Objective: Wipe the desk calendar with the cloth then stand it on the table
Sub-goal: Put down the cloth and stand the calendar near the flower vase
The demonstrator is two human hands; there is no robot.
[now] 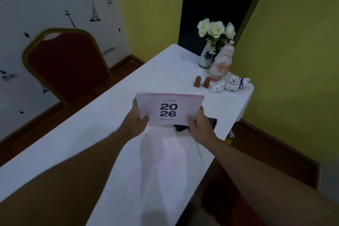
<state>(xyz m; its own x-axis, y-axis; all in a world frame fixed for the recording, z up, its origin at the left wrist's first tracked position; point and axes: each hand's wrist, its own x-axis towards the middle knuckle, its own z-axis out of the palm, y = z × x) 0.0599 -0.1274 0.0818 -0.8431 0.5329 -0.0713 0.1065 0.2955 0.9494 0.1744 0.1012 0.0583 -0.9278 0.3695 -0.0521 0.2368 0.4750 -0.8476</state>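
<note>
Fingers (144,118) of both outstretched hands grip the calendar (169,109) by its lower corners, seemingly above the table (102,115).

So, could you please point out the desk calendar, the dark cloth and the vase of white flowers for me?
desk calendar (169,109): head view, on the printed front cover.
dark cloth (212,122): head view, on the part showing right of the right hand.
vase (205,58): head view, on its painted body.

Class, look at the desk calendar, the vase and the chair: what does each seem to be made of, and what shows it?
Desk calendar: matte paper or card, with printed cover and thin stacked page edges. Vase: probably glazed ceramic, glossy white with blue painted flower. Chair: gold-coloured frame, likely painted metal, with dark red upholstery, seemingly fabric.
</note>
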